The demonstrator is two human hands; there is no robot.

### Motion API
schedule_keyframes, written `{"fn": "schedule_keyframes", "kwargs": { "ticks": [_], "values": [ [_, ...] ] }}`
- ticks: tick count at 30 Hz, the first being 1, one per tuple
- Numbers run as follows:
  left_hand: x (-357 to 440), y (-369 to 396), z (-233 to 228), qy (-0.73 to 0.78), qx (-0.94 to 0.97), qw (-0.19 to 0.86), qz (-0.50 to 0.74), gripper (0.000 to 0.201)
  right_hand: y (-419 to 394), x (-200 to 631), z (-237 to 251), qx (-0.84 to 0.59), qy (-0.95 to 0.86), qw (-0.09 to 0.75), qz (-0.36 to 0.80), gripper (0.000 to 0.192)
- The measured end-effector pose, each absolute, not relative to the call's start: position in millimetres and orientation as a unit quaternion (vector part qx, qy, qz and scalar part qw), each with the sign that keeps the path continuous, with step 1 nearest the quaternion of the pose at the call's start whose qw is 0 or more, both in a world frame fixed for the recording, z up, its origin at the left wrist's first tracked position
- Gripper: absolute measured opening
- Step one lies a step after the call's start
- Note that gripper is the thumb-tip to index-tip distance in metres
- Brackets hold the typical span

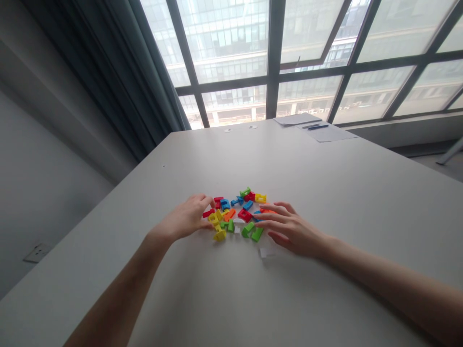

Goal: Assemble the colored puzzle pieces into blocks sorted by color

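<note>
A small heap of coloured plastic pieces [238, 212], red, blue, green, yellow and orange, lies on a white table [289, 164]. My left hand [186, 218] rests at the heap's left edge, thumb and fingers pinched at a red piece [209, 212]. My right hand [289, 229] lies at the heap's right edge, fingers spread and stretched toward the pieces, fingertips touching an orange piece [266, 210] and near a green one [257, 234]. A small white piece [266, 252] lies under its palm side.
At the table's far edge lie sheets of paper [327, 132] with a pen [317, 126] on them and two small round discs [239, 128]. Large windows and a grey curtain [119, 82] stand behind; a wall socket [37, 252] is at left.
</note>
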State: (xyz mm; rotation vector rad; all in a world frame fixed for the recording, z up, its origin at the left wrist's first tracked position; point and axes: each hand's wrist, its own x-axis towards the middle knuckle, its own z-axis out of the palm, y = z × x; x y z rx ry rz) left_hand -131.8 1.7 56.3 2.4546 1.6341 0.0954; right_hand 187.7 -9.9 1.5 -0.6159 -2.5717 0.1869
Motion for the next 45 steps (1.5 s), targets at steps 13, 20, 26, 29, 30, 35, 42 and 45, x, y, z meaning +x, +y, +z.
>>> {"fn": "schedule_keyframes", "kwargs": {
  "ticks": [13,20,26,29,30,35,42,45],
  "values": [
    [-120.8,-1.2,63.2,0.529,0.837,0.136,0.034,0.020,-7.1,186.5,1.4,-0.249,-0.914,0.305,0.096,0.026],
    [-101.3,-3.2,66.2,0.526,0.831,0.115,0.138,0.020,-1.7,186.3,-1.6,-0.395,-0.827,0.374,0.143,0.025],
    [-44.6,6.3,53.7,0.475,0.851,0.120,0.189,0.013,15.7,192.6,-13.7,-0.477,-0.699,0.459,0.272,0.031],
    [-26.5,18.0,45.4,0.448,0.868,0.129,0.168,0.014,20.4,195.5,-16.5,-0.484,-0.672,0.477,0.295,0.031],
    [-23.8,21.3,42.8,0.443,0.872,0.129,0.164,0.016,20.6,195.8,-16.2,-0.485,-0.669,0.478,0.297,0.031],
    [-24.4,26.0,30.9,0.456,0.871,0.083,0.165,0.014,14.5,192.4,-8.6,-0.478,-0.697,0.432,0.315,0.022],
    [-31.8,18.9,19.8,0.449,0.874,0.017,0.188,0.021,8.7,187.2,-8.0,-0.436,-0.798,0.361,0.209,0.017],
    [-31.0,13.6,20.7,0.435,0.875,-0.025,0.211,0.020,9.2,187.8,-10.6,-0.448,-0.797,0.358,0.190,0.020]
  ]
}}
